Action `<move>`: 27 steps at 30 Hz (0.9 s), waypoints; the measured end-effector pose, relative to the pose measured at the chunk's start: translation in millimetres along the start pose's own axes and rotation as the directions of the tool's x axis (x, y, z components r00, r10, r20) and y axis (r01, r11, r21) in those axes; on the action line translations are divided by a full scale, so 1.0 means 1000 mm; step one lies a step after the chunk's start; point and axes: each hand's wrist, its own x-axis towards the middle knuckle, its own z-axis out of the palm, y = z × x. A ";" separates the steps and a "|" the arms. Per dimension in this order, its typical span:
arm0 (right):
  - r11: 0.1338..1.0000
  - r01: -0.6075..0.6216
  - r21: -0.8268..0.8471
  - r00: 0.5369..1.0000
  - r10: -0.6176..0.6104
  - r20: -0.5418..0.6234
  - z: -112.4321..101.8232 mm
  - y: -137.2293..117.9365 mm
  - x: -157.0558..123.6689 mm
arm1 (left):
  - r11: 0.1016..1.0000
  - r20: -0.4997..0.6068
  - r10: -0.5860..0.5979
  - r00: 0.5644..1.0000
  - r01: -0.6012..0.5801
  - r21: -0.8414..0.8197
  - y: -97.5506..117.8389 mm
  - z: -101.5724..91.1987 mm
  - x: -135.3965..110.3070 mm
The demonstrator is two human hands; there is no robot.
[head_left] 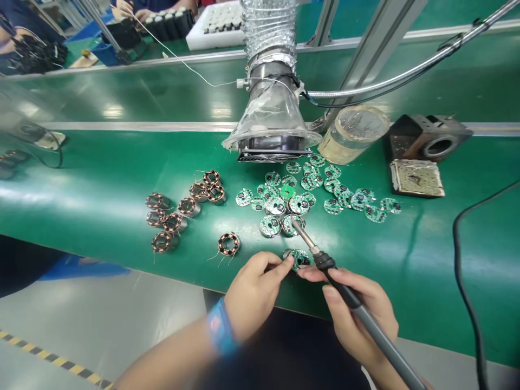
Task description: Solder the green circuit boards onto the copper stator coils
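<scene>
- The left hand (254, 292) is closed on a round circuit board (298, 259) at the lower middle of the frame, gripping its edge between thumb and fingers. Those fingers hide part of the board, and a blue wristband (220, 326) circles the wrist.
- The right hand (357, 309), at the lower right of the frame, is clamped around the grip of a soldering iron (339, 284). The iron's tip reaches up and left to the rim of a circuit board in a loose pile (292, 195), but whether it touches that board is hard to make out.
- The pile spreads across the green tabletop (101, 189) at the middle of the frame, its boards overlapping so that some are partly covered.
- To the left of the pile stand copper-wound coils (199, 192), some lying on their sides, with thin wires sticking out.
- Behind the pile, at the upper middle, a fume extractor fan (272, 146) sits under a taped plastic hood and a foil duct (268, 32), which is cut off by the top edge.
- At the right are a taped glass jar (353, 134), a dark metal block (426, 138) and a scorched plate (417, 177). A black cable (463, 271) runs down the right side.
- Across a farther belt at the upper left, a co-worker's hands (125, 11) are partly cut off, near a white tray (215, 24).
</scene>
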 end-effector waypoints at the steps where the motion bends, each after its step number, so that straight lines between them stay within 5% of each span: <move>1: 1.000 -0.023 0.005 1.000 0.023 -0.016 -0.003 -0.002 -0.001 | 0.993 -0.015 -0.070 0.997 0.069 -0.092 -0.001 -0.001 0.000; 3: 0.998 -0.060 -0.002 0.998 0.059 -0.025 -0.011 -0.006 -0.004 | 0.901 -0.002 -0.306 0.952 0.289 -0.324 -0.001 -0.001 0.001; 5: 0.996 -0.068 -0.059 0.998 0.068 -0.005 -0.023 -0.010 -0.009 | 0.720 0.105 -0.512 0.853 0.492 -0.489 0.001 -0.001 0.004; 8: 0.977 -0.009 -0.212 0.996 0.028 0.087 -0.041 -0.015 -0.015 | 0.573 0.246 -0.581 0.776 0.604 -0.554 0.004 -0.002 0.009; 14: 0.904 0.148 -0.401 0.972 -0.059 0.226 -0.054 -0.018 -0.017 | 0.639 0.243 -0.523 0.817 0.564 -0.522 0.002 -0.001 0.012; 27: 0.877 0.196 -0.439 0.955 -0.068 0.290 -0.052 -0.019 -0.013 | 0.648 0.284 -0.500 0.818 0.571 -0.504 -0.002 -0.002 0.014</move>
